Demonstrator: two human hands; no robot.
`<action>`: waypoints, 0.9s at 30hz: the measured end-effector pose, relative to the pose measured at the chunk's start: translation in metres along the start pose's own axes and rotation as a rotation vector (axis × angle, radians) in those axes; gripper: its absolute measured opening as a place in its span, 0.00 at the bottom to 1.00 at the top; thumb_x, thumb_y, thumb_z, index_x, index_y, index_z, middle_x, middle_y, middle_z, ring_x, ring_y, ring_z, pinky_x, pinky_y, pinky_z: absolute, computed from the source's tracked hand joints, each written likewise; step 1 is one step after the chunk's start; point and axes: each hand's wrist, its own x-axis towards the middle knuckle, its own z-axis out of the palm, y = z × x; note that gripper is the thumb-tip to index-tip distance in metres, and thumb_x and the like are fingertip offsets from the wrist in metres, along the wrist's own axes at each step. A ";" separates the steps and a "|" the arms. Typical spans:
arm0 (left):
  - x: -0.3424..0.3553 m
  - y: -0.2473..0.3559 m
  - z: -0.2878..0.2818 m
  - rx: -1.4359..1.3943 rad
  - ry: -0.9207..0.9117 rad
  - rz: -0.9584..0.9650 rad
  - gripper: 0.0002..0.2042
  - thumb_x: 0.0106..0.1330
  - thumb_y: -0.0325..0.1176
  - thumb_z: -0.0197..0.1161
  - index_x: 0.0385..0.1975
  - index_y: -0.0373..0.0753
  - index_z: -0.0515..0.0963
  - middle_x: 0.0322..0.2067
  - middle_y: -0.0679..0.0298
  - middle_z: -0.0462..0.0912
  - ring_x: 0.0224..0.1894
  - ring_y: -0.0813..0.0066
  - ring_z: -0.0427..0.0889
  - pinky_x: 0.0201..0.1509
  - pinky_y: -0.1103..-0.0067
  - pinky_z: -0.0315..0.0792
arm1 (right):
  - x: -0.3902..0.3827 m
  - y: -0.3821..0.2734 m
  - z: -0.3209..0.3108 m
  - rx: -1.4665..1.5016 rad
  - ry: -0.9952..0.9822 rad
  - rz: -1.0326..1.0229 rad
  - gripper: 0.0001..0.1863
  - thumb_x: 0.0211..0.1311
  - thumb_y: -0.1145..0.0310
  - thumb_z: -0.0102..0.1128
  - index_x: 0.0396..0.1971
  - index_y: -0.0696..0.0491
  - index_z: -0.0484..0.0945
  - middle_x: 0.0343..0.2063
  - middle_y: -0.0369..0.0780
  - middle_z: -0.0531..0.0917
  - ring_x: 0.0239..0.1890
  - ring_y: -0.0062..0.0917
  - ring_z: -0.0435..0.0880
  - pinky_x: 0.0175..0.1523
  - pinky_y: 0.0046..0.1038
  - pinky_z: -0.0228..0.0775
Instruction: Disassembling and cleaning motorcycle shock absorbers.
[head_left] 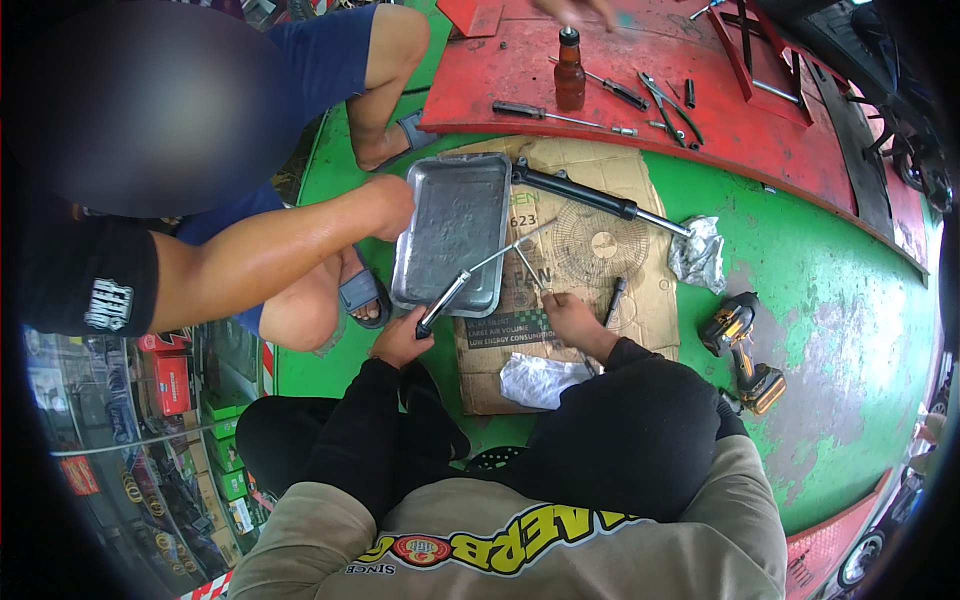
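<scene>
My left hand (403,337) is closed around a shiny metal cylinder with a dark end and a thin shaft (450,297), held over the near right corner of a metal tray (452,220). In my right hand (577,320) is a thin metal rod (528,264), pinched and pointing away from me. The far ends of the two pieces come close together above a flattened cardboard sheet (650,300). A motorcycle fork leg (580,190) with a black body and chrome tube lies beyond them. Beside my right hand are a dark cylindrical part (615,300) and a white rag (540,381).
A co-worker's arm (270,245) reaches to the tray's left edge. On the red platform (480,75) are a brown bottle (569,75), screwdrivers (520,109) and pliers (668,110); another hand (580,10) shows there. A crumpled cloth (698,252) and cordless drill (742,350) lie right.
</scene>
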 end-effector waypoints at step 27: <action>-0.003 -0.015 -0.001 -0.035 0.004 -0.057 0.29 0.53 0.43 0.69 0.56 0.44 0.72 0.32 0.47 0.83 0.39 0.43 0.82 0.42 0.57 0.73 | -0.004 -0.025 -0.010 0.110 0.034 0.170 0.25 0.74 0.51 0.45 0.43 0.61 0.78 0.27 0.52 0.84 0.26 0.38 0.84 0.37 0.37 0.77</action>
